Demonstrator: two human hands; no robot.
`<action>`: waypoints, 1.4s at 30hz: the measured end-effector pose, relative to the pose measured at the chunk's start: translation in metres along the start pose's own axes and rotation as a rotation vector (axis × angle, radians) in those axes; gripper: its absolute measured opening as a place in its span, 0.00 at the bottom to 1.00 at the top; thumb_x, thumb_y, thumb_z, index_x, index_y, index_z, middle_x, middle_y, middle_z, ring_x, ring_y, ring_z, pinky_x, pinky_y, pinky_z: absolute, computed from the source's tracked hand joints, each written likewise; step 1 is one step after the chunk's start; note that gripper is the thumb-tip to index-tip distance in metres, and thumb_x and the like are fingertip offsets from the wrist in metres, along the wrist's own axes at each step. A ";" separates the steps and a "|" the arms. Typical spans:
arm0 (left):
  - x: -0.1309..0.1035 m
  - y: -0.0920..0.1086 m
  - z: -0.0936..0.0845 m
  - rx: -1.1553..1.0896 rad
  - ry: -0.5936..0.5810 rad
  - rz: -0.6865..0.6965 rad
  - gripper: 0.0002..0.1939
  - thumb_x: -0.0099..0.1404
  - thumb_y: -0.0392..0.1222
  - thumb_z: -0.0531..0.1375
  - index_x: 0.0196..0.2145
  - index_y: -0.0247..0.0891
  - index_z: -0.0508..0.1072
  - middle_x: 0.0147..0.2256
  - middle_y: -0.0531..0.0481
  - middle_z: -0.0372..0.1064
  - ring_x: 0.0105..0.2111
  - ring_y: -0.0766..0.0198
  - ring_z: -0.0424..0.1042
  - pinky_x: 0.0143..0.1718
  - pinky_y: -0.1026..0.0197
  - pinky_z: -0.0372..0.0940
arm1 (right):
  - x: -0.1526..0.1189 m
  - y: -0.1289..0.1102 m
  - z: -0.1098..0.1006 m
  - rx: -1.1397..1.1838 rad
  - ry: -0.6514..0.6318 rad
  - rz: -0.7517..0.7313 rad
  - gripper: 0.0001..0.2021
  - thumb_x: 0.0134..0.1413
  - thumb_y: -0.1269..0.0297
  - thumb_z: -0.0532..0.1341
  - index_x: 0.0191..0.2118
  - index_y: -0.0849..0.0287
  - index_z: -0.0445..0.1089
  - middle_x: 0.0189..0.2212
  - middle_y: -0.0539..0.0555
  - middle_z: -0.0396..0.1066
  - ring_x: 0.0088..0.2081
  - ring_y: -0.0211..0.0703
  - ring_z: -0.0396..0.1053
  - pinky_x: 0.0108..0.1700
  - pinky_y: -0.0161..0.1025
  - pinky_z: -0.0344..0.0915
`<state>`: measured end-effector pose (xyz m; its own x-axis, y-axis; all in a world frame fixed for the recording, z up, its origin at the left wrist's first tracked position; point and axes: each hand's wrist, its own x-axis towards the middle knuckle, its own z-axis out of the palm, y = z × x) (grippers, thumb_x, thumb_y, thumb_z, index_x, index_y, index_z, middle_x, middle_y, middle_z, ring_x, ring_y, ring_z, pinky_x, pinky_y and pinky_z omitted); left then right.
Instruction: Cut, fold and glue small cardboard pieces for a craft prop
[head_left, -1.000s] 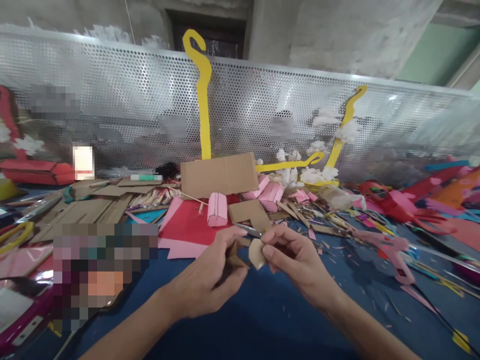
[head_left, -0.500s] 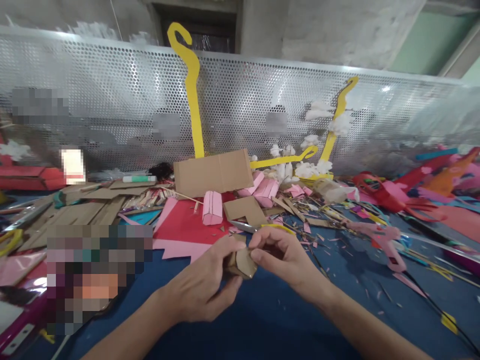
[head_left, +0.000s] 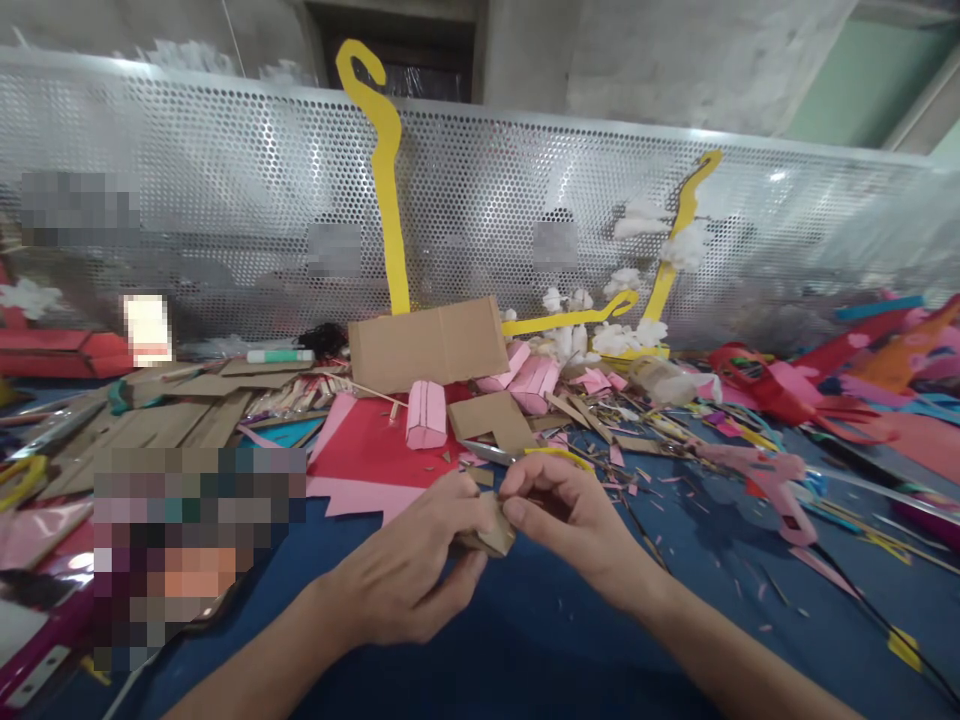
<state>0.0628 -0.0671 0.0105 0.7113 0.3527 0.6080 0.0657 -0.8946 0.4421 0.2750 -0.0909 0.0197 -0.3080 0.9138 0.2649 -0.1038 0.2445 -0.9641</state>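
A small folded piece of brown cardboard (head_left: 495,535) is between my two hands, low in the middle of the view. My left hand (head_left: 420,560) is wrapped round its left side and hides much of it. At its upper right edge, my right hand (head_left: 559,505) pinches with thumb and forefinger. Just beyond my hands lie scissors (head_left: 487,453) with yellow handles and a flat brown cardboard piece (head_left: 491,420). A pink folded paper box (head_left: 426,415) stands on red paper (head_left: 367,440).
A pink glue gun (head_left: 776,485) lies on the blue table (head_left: 720,600) at right, its cord running forward. Behind are a cardboard block (head_left: 427,345) with a tall yellow strip (head_left: 388,200) and a perforated metal panel (head_left: 480,200). Brown cardboard sheets (head_left: 165,420) lie at left.
The cardboard piece has tilted a little in my hands, and my left fingers cover more of its top. Both hands stay in nearly the same place.
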 end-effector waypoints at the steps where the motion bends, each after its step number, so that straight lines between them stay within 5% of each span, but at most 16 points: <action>1: 0.000 0.000 0.000 -0.004 -0.003 0.004 0.17 0.66 0.24 0.50 0.47 0.43 0.57 0.37 0.50 0.61 0.37 0.60 0.62 0.42 0.57 0.61 | 0.000 0.000 0.000 -0.006 0.003 0.000 0.11 0.60 0.56 0.68 0.39 0.57 0.70 0.31 0.49 0.68 0.32 0.36 0.66 0.36 0.33 0.65; 9: -0.005 -0.002 0.003 -0.027 0.016 -0.054 0.15 0.68 0.27 0.51 0.48 0.43 0.56 0.36 0.51 0.58 0.34 0.62 0.61 0.37 0.59 0.61 | 0.000 0.001 0.000 0.002 0.019 0.006 0.11 0.59 0.56 0.68 0.39 0.57 0.70 0.30 0.49 0.69 0.32 0.36 0.66 0.35 0.33 0.65; 15: -0.007 -0.012 0.004 -0.250 0.189 -0.411 0.26 0.67 0.47 0.63 0.56 0.45 0.55 0.42 0.49 0.59 0.33 0.64 0.63 0.32 0.62 0.61 | 0.004 0.007 -0.007 -0.027 0.120 -0.025 0.11 0.61 0.56 0.67 0.42 0.56 0.70 0.29 0.48 0.70 0.28 0.34 0.66 0.31 0.33 0.65; 21: 0.005 -0.016 -0.003 -0.477 0.245 -0.681 0.17 0.71 0.57 0.57 0.40 0.40 0.71 0.24 0.58 0.55 0.23 0.67 0.55 0.24 0.64 0.51 | 0.008 0.011 -0.014 -0.111 0.087 -0.018 0.13 0.60 0.55 0.67 0.41 0.57 0.69 0.28 0.47 0.70 0.27 0.34 0.67 0.30 0.33 0.65; 26: 0.010 -0.012 -0.004 -0.453 0.164 -0.656 0.14 0.70 0.52 0.60 0.35 0.38 0.75 0.26 0.55 0.62 0.25 0.67 0.58 0.27 0.64 0.51 | 0.008 0.018 -0.010 -0.237 0.084 -0.038 0.12 0.59 0.57 0.68 0.41 0.56 0.68 0.28 0.47 0.71 0.26 0.35 0.67 0.29 0.34 0.64; 30: 0.011 -0.013 -0.003 -0.410 0.112 -0.709 0.16 0.68 0.51 0.61 0.29 0.36 0.72 0.23 0.57 0.57 0.22 0.69 0.53 0.24 0.65 0.48 | 0.010 0.019 -0.010 -0.328 0.101 -0.051 0.11 0.59 0.57 0.68 0.41 0.56 0.69 0.29 0.48 0.72 0.28 0.37 0.69 0.31 0.35 0.66; 33: 0.010 -0.016 -0.004 -0.403 0.150 -0.724 0.13 0.67 0.49 0.62 0.31 0.36 0.73 0.25 0.56 0.62 0.23 0.68 0.56 0.25 0.65 0.50 | 0.015 0.012 -0.028 -0.520 0.098 -0.052 0.09 0.63 0.56 0.63 0.41 0.56 0.70 0.30 0.50 0.74 0.30 0.39 0.71 0.35 0.37 0.66; 37: 0.009 -0.019 -0.008 -0.396 0.306 -0.765 0.12 0.65 0.49 0.64 0.32 0.37 0.75 0.28 0.53 0.67 0.26 0.66 0.60 0.28 0.64 0.53 | 0.019 0.006 -0.071 -1.065 0.111 0.081 0.07 0.62 0.61 0.61 0.39 0.57 0.72 0.36 0.55 0.76 0.36 0.47 0.73 0.40 0.42 0.65; 42: 0.009 -0.022 -0.013 -0.557 0.454 -0.860 0.12 0.62 0.51 0.66 0.33 0.39 0.75 0.27 0.54 0.68 0.23 0.68 0.59 0.25 0.65 0.51 | 0.016 0.018 -0.093 -1.220 -0.105 0.147 0.12 0.53 0.72 0.60 0.45 0.59 0.72 0.45 0.60 0.75 0.47 0.53 0.71 0.49 0.44 0.64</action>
<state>0.0584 -0.0410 0.0153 0.2515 0.9635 0.0918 0.0093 -0.0972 0.9952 0.3562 -0.0413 0.0052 -0.3223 0.9415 0.0981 0.8718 0.3356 -0.3568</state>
